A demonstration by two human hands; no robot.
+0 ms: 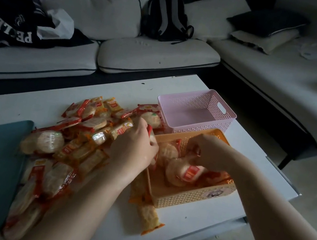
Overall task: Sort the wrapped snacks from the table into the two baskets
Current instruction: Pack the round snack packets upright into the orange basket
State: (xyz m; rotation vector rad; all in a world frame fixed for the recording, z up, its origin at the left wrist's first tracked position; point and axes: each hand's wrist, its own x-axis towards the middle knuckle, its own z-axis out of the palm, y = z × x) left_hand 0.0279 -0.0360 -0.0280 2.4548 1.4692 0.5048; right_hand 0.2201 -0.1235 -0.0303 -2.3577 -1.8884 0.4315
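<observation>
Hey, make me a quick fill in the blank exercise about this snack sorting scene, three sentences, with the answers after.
1. The pink basket holds ____ snacks.
2. The right hand reaches into the ____ basket.
3. The left hand grips a snack beside the pile of wrapped snacks, which lies on the ____ table.

Answers: no; orange; white

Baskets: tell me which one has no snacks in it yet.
The pink basket, farther from the person, shows a bare floor; the orange basket already holds several round wrapped snacks.
</observation>
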